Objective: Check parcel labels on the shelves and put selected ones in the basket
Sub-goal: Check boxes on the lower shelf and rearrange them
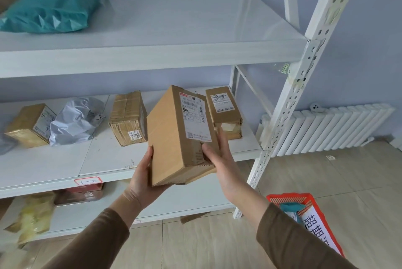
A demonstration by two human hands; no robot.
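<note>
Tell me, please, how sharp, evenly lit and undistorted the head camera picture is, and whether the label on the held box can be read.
Head view: soft, even light, faint glare on the top shelf. Wide-angle bending tilts the shelf upright. Blur at the lower left corner smears the yellow bag. The box, held by the left hand and right hand, is fairly sharp, but its label print is too small to read.

A parcel pickup or storage room: white slotted-steel shelving [309, 55] fills the frame, carrying labelled cardboard boxes [127, 117] at centre and a teal mailer bag [54, 5] at upper left. A handwritten shelf tag [88, 181] marks the middle tier. A red basket [304, 201] stands on the tiled floor [326, 173], lower right.
</note>
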